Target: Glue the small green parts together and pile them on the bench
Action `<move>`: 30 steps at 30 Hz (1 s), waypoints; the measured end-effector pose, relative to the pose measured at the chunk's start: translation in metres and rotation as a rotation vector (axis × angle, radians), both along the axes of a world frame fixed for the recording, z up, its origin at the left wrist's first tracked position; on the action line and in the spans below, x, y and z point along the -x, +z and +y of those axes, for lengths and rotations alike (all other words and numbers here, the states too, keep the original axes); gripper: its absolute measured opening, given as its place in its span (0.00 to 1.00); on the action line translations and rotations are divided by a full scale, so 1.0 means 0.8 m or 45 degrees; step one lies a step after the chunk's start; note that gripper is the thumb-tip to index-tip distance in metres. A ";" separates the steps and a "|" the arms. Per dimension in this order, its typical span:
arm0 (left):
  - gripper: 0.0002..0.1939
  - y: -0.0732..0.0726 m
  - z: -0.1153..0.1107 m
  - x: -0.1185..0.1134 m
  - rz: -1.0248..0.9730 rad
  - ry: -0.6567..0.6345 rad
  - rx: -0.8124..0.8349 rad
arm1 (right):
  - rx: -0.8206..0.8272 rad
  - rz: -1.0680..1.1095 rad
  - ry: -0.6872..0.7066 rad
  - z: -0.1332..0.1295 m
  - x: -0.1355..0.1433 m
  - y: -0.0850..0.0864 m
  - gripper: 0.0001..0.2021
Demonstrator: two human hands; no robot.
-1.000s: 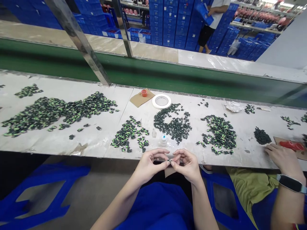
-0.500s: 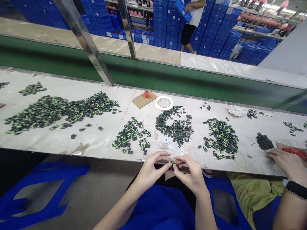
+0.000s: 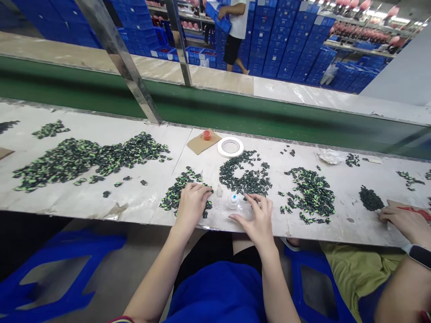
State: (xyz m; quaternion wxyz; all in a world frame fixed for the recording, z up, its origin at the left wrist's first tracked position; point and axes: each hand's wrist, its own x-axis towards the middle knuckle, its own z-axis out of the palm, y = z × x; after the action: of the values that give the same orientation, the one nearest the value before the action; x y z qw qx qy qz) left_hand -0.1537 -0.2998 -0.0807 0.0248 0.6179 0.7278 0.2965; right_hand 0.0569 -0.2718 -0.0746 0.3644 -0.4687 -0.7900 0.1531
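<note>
My left hand is at the right part of a pile of small black-and-green plastic parts. Its fingers are pinched together, with a small dark part at their tips. To the right, my right hand has thumb and forefinger spread apart. Its forefinger tip reaches the lower edge of a pile of small plain dark pieces. Between the hands stands a small clear bottle with a blue tip.
A roll of white tape and a red cup on cardboard lie farther back. More black-and-green piles lie on the worktable. At right is a co-worker's hand. Across the green belt, a person carries a blue crate.
My hands have come apart from their meeting point at the table edge. The left went to the left pile, the right forward near the bottle. The walking person moved left.
</note>
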 end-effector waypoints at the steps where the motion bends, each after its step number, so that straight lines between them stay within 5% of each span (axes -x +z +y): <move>1: 0.08 -0.001 0.001 -0.001 0.022 -0.002 0.017 | 0.019 -0.011 0.034 0.000 0.010 -0.003 0.22; 6: 0.10 -0.002 0.006 -0.002 0.082 -0.024 0.041 | 0.126 0.155 0.105 0.002 0.030 -0.006 0.11; 12: 0.10 -0.001 0.012 -0.019 0.076 -0.014 0.080 | 0.593 0.685 0.056 -0.005 0.008 -0.002 0.14; 20: 0.08 0.006 -0.007 -0.074 -0.160 -0.280 0.225 | 0.492 1.202 -0.278 0.000 -0.028 -0.017 0.15; 30: 0.12 0.005 -0.020 -0.080 -0.442 -0.202 0.205 | 0.498 0.780 -0.335 -0.007 -0.026 -0.010 0.17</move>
State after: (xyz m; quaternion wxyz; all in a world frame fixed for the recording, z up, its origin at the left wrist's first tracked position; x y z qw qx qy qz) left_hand -0.0901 -0.3156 -0.0764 0.2225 0.6089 0.6830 0.3366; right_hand 0.0778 -0.2772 -0.0826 0.5038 -0.5594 -0.5335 0.3855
